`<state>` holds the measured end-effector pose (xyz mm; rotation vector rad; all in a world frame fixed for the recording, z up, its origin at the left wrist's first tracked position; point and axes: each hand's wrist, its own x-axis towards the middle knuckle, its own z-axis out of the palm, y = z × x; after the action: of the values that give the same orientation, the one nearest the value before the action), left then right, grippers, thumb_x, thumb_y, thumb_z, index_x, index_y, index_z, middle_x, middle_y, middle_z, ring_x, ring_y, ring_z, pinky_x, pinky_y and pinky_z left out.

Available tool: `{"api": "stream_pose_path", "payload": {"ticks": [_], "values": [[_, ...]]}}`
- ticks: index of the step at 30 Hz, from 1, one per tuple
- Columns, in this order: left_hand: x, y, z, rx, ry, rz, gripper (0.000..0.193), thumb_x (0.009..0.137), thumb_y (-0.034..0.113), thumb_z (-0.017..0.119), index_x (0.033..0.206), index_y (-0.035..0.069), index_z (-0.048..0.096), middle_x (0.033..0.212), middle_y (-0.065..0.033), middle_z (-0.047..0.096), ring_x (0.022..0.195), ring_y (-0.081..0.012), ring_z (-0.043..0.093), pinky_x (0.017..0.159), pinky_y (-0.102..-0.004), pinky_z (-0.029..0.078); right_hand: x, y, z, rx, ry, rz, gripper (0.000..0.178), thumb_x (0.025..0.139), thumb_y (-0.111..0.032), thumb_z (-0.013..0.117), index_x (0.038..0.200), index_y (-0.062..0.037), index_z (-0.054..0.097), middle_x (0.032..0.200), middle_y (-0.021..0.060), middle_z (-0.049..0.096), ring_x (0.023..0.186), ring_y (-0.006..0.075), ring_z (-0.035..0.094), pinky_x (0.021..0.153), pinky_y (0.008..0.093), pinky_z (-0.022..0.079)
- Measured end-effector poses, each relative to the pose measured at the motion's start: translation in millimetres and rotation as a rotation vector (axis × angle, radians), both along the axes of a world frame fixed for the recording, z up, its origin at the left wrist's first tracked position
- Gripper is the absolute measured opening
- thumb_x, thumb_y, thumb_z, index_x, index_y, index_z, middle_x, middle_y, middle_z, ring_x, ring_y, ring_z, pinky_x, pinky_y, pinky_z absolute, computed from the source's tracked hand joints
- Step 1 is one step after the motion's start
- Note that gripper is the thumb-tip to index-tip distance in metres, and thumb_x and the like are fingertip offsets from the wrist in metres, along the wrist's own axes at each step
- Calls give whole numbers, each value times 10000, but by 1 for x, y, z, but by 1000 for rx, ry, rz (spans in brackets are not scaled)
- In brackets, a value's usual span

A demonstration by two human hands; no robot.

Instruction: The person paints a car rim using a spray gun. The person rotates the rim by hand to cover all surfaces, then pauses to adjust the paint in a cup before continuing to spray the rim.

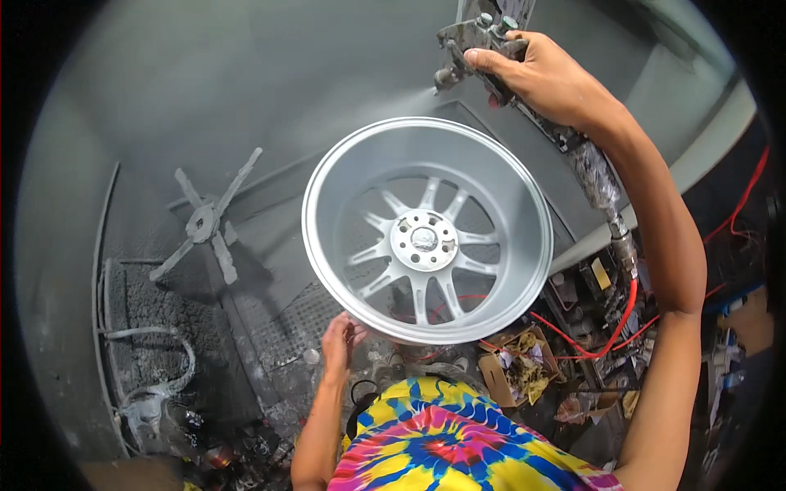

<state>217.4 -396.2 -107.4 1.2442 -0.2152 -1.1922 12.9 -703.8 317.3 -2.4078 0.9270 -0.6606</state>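
A silver alloy wheel (424, 274) with paired spokes faces up in the middle, its barrel coated pale grey. In my right hand (544, 78), raised beyond the wheel's far right side, is a paint-smeared spray gun (483, 49). Pale mist fans out leftward from its nozzle, above the wheel's far edge. A red hose (626, 323) joins a plastic-wrapped fitting (602, 184) below the gun. My left hand (340, 340) is at the near left edge of the wheel, fingers curled against the rim; their tips are partly hidden. What bears the wheel from below is hidden.
A paint-crusted cross-shaped stand (202, 222) stands to the left, near grey booth walls. A coated filter panel (164, 327) and a bent pipe (176, 348) are lower left. Near right are a carton of crumpled paper (520, 364), cluttered shelves and loose red hose.
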Motion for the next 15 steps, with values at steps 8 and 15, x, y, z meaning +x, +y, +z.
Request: {"api": "stream_pose_path", "payload": {"ticks": [8,15], "values": [[-59,17,8,37,155,-262,302,1028,231,569,1142,-41,633,1061,-173,730,962,-266,719,842,-332,585,-86,-4,9,58,143,-294,432,992,-448,641,837,-46,611,677,-26,534,622,67,587,578,238,431],[-42,8,15,47,137,-328,350,1005,218,586,1183,-81,627,1077,-202,724,958,-284,724,795,-328,603,-147,58,21,105,213,-416,405,996,-422,636,834,-54,588,696,-19,580,633,40,567,577,234,414]]}}
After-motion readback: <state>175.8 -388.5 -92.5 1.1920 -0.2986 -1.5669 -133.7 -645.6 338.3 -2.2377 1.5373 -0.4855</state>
